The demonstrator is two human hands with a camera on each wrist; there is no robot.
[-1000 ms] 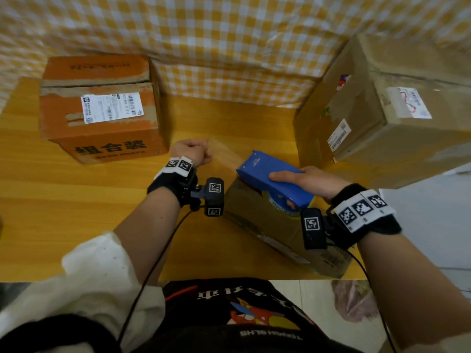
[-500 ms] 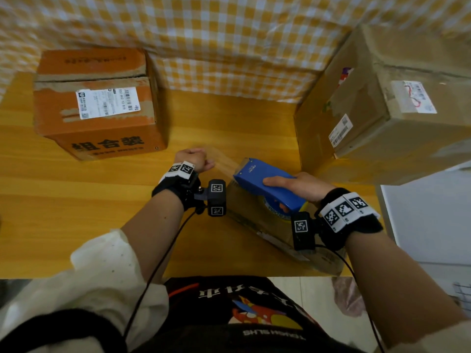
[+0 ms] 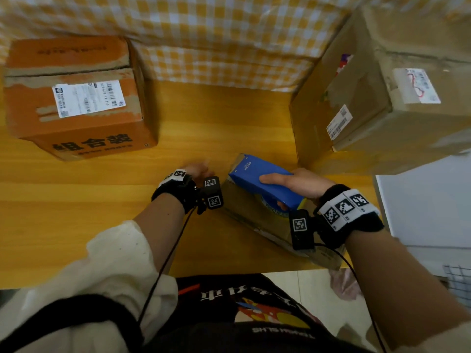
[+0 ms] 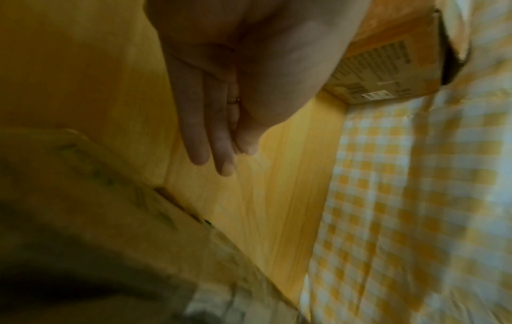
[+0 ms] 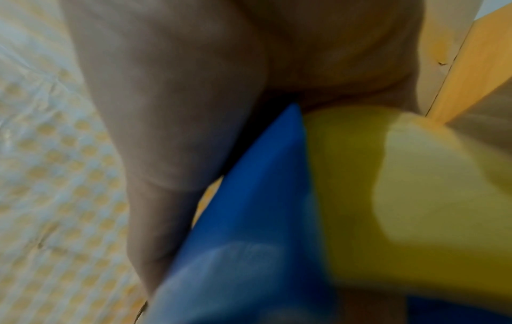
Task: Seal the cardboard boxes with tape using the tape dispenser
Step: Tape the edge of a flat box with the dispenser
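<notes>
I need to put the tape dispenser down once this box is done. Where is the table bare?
Bare wooden table lies between the orange cardboard box and the big brown cardboard box, and left of the left hand. It is crowded around the small brown box under the blue tape dispenser.

The orange cardboard box [image 3: 76,98] at ten o'clock carries bold black characters 组合装 on its near side; smaller print beneath them is too blurred to read. Its white shipping label [image 3: 88,98] shows barcodes and digits too small to read with certainty. The blue plastic tape dispenser [image 3: 265,183] near centre bears the brand "deli" in white. The black shirt [image 3: 254,314] at six o'clock shows white lettering upside down, reading "TOUGH SLHS". Labels on the brown cardboard box [image 3: 382,103] at two o'clock are illegible.
</notes>
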